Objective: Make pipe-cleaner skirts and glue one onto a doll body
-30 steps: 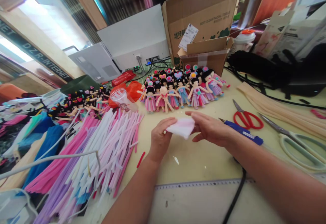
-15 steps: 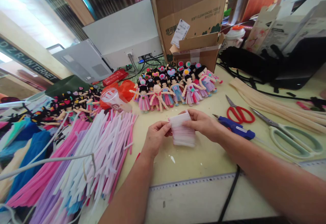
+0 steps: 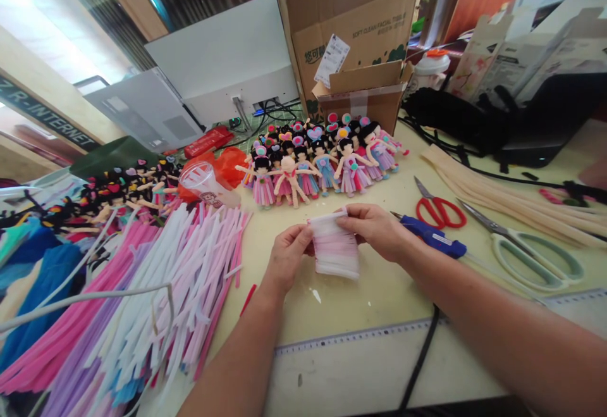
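A small panel of white and pale pink pipe cleaners (image 3: 336, 251), laid side by side, is stretched between both hands above the table. My left hand (image 3: 290, 254) pinches its upper left edge between thumb and fingers. At the upper right corner, my right hand (image 3: 374, 228) grips it the same way. Just beyond the hands stands a crowd of pipe-cleaner dolls (image 3: 351, 165) with black hair and striped skirts. Among them, a bare beige doll figure (image 3: 291, 180) is at the front.
Bundles of pipe cleaners (image 3: 190, 278) cover the left side. To the right lie a blue glue gun (image 3: 434, 238), red-handled scissors (image 3: 440, 209) and green-handled scissors (image 3: 531, 259). A clear plastic cup (image 3: 208, 184) leans near the dolls; a cardboard box (image 3: 351, 31) stands behind.
My right hand has shifted from the panel's face to its upper right corner, so more of the panel shows. The whole view has drifted slightly.
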A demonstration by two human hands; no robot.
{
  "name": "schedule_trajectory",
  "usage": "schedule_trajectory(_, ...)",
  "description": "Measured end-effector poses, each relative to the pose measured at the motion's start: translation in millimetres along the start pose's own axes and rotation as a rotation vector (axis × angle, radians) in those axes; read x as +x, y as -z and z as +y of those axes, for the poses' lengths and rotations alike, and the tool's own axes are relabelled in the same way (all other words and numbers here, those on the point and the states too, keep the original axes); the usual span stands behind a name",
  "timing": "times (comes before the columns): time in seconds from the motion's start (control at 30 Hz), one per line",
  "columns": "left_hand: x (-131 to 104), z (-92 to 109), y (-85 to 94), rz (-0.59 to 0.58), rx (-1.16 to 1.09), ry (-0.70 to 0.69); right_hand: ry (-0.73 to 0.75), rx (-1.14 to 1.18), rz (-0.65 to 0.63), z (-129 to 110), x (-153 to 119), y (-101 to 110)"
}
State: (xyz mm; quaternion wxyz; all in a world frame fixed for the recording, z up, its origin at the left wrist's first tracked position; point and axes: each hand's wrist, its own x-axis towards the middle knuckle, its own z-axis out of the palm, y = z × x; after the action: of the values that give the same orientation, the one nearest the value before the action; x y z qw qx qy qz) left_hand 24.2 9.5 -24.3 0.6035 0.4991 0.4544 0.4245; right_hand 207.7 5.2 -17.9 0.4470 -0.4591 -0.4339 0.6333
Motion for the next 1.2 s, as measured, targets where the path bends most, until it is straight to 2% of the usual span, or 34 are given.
schedule_trajectory(0.1, -1, 4, -1.9, 0.007, 0.042, -0.001, 0.019, -0.015, -0.018, -1, -2, 0)
schedule_trajectory(0.3, 1, 0, 1.4, 0.145, 0.011, -0.087, 0.017, -0.183, -0.148, -2, -5, 0)
schedule_trajectory(0.4, 2, 0, 4.8, 0.151, 0.012, -0.094, 0.065, -0.258, -0.115, -4, -4, 1)
schedule_trajectory(0.47, 4, 5, 8.3, 0.180, 0.077, -0.117, 0.097, -0.214, -0.047, -6, -3, 3)
schedule_trajectory(0.6, 21, 29, 19.5, 0.287, 0.412, -0.270, 0.111, -0.053, 0.085, -8, 1, 10)
schedule_trajectory(0.77, 66, 50, 30.2, 0.488, 0.938, -0.479, 0.087, 0.085, 0.130, -6, 3, 14)
schedule_trajectory(0.87, 89, 50, 30.0, 0.484, 1.097, -0.464, 0.118, 0.076, 0.130, -6, 4, 13)
schedule_trajectory(0.93, 98, 49, 27.7, 0.461, 1.104, -0.437, 0.175, 0.012, 0.129, -6, 4, 13)
schedule_trajectory(1.03, 96, 49, 22.6, 0.455, 1.076, -0.434, 0.323, -0.143, 0.169, -7, 5, 13)
schedule_trajectory(1.13, 82, 51, 15.2, 0.430, 0.983, -0.385, 0.568, -0.402, 0.320, -8, 1, 12)
schedule_trajectory(1.2, 67, 50, 8.3, 0.357, 0.761, -0.274, 0.750, -0.567, 0.391, -9, -4, 10)
